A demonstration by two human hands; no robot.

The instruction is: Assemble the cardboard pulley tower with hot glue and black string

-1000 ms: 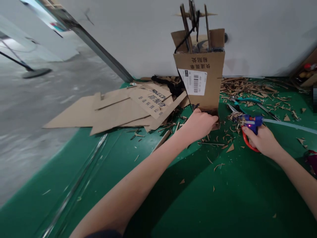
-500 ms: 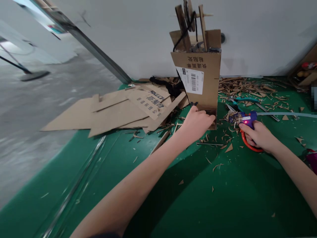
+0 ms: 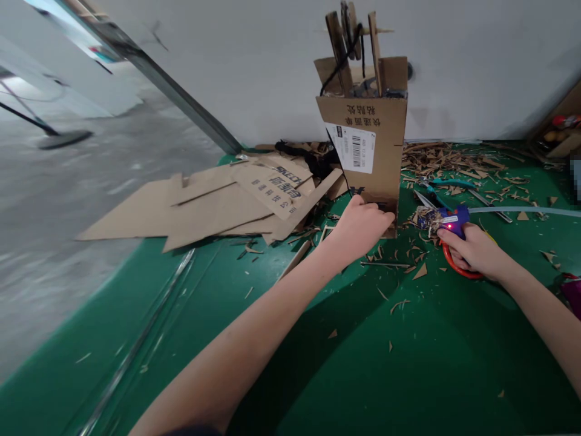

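A tall cardboard box structure (image 3: 367, 151) stands upright on the green floor, with a white barcode label on its front and cardboard strips and a black cord sticking out of its top. My left hand (image 3: 361, 227) is closed on its bottom edge. To the right, my right hand (image 3: 472, 251) is wrapped round a blue glue gun (image 3: 447, 221) with a lit red light and an orange trigger loop; its nozzle points left toward the box's base.
Flat cardboard sheets (image 3: 213, 203) lie piled to the left of the box. Cardboard scraps (image 3: 449, 160) litter the floor behind and to the right, with teal-handled pliers (image 3: 447, 183) among them. A white wall stands behind. A grey floor lies at left.
The glue gun and my right hand have shifted left, closer to the box's base. My left hand has kept its hold on the box.
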